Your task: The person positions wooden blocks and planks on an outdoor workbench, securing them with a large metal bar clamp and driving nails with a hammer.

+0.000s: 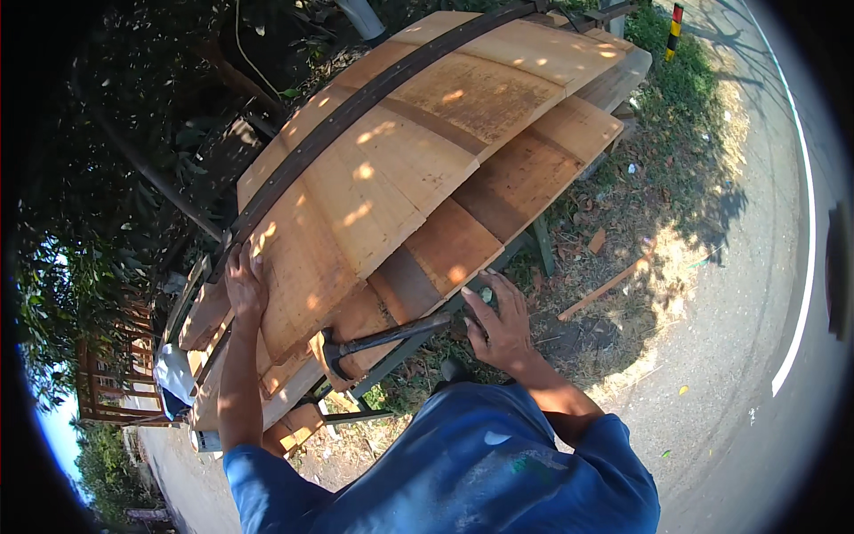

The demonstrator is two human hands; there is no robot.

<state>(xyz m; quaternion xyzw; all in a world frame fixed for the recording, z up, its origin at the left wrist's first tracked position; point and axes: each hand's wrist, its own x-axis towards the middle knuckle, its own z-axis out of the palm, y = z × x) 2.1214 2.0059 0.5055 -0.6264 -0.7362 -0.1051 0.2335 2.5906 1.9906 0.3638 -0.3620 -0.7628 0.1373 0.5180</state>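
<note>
Head view: left hand (245, 285) flat on planks (374, 178)

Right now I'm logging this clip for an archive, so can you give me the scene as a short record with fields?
Setting: outdoors, grass verge beside a paved road
Left hand: resting flat on the wooden boards, near a dark metal strip
Right hand: gripping the handle end of a hammer
Hammer: lying across the near board edges
Support: green metal frame
Clothing: blue sleeves

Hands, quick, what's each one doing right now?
Left hand: open, pressed flat on the wooden boards.
Right hand: closed on the hammer handle's end.
</note>
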